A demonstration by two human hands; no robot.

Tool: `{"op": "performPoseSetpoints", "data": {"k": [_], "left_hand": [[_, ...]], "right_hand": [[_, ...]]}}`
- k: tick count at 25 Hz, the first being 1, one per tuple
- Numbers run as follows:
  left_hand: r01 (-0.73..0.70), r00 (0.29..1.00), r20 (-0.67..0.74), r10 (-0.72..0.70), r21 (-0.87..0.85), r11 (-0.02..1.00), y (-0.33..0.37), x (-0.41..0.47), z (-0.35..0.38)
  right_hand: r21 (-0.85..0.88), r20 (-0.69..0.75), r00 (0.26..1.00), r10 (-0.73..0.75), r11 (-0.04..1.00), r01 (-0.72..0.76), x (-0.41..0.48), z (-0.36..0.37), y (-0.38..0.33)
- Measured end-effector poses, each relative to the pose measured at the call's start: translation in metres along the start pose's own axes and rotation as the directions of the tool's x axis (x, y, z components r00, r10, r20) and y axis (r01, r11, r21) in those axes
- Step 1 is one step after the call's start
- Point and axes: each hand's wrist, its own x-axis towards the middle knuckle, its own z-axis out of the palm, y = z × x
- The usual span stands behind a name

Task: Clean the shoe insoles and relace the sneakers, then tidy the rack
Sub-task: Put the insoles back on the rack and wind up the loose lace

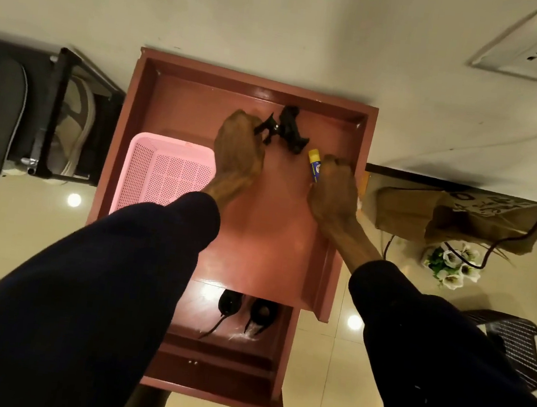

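On the rack (265, 246) top, left hand (237, 153) pinched a black clip (288, 127), right hand (335, 191) gripped a tube (313, 164); shoes (262, 314) sat one shelf lower.

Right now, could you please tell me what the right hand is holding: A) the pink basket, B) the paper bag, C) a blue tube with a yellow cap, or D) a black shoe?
C: the right hand grips the blue tube with a yellow cap, while the left hand holds a black object.
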Motion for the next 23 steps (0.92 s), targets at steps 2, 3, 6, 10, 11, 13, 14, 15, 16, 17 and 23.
{"op": "performPoseSetpoints", "data": {"k": [2, 3, 6, 10, 11, 13, 14, 15, 16, 17, 23], "left_hand": [[0.034, 0.999, -0.005, -0.034, -0.036, 0.999, -0.004, -0.028, -0.006], [0.050, 0.999, -0.008, -0.051, -0.050, 0.997, -0.010, -0.047, -0.009], [0.028, 0.999, -0.024, -0.031, -0.115, 0.993, -0.037, -0.116, -0.025], [-0.013, 1.000, 0.002, 0.014, -0.275, 0.961, -0.072, -0.220, -0.065], [-0.005, 0.999, 0.036, 0.017, -0.303, 0.953, -0.087, -0.245, -0.076], [0.038, 0.993, 0.115, 0.000, -0.328, 0.944, -0.123, -0.285, -0.095], [0.052, 0.990, 0.142, -0.009, -0.307, 0.950, -0.145, -0.298, -0.101], [0.057, 0.987, 0.158, -0.014, -0.274, 0.960, -0.166, -0.307, -0.107], [0.057, 0.986, 0.168, -0.015, -0.247, 0.967, -0.188, -0.310, -0.111], [0.056, 0.984, 0.177, -0.015, -0.227, 0.972, -0.206, -0.310, -0.113], [-0.118, 0.975, 0.191, 0.113, 0.018, 0.993, -0.264, -0.275, -0.078]], "right_hand": [[0.047, 0.035, 0.997, 0.073, 0.996, -0.074, -0.022, 0.006, 0.000], [0.082, 0.042, 0.993, 0.106, 0.991, -0.109, -0.038, 0.008, 0.000], [0.215, 0.056, 0.984, 0.167, 0.961, -0.175, -0.103, 0.016, -0.005], [0.358, 0.110, 0.954, 0.278, 0.884, -0.299, -0.194, 0.035, -0.015], [0.392, 0.133, 0.946, 0.297, 0.861, -0.325, -0.216, 0.043, -0.021], [0.437, 0.156, 0.930, 0.332, 0.821, -0.367, -0.256, 0.060, -0.036], [0.446, 0.164, 0.922, 0.351, 0.807, -0.386, -0.274, 0.071, -0.045], [0.447, 0.168, 0.917, 0.361, 0.801, -0.397, -0.288, 0.082, -0.057], [0.449, 0.172, 0.916, 0.363, 0.798, -0.401, -0.299, 0.094, -0.068], [0.439, 0.184, 0.916, 0.357, 0.804, -0.402, -0.306, 0.105, -0.079], [0.328, 0.259, 0.923, 0.285, 0.873, -0.361, -0.288, 0.182, -0.119]]}}
